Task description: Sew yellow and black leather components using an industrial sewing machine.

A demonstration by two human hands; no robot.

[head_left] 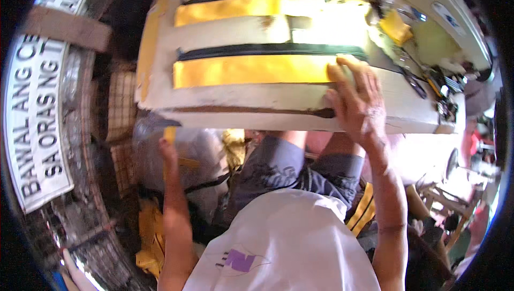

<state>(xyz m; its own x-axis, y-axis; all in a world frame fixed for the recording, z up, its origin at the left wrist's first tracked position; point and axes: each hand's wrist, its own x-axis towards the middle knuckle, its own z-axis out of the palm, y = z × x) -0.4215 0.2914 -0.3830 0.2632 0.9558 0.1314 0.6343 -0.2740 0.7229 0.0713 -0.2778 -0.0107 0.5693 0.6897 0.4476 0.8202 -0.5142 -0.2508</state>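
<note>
Wearing a white tee (284, 243) with a little purple logo (239, 260), grey-blue shorts (289, 165), arms bare.

- The right hand (357, 98) lies flat on the table (241, 101), near its front edge.
- Its fingers touch the right end of a yellow strip (251, 71) with a black zipper (267, 50) along the top.
- A second yellow strip (241, 8) lies closer to the table's back edge.
- The left hand (168, 149) is below the front edge, holding up a small yellow piece (169, 133) by a clear plastic bag (198, 157).
- Scissors (415, 83) lie by the table's right edge.
</note>
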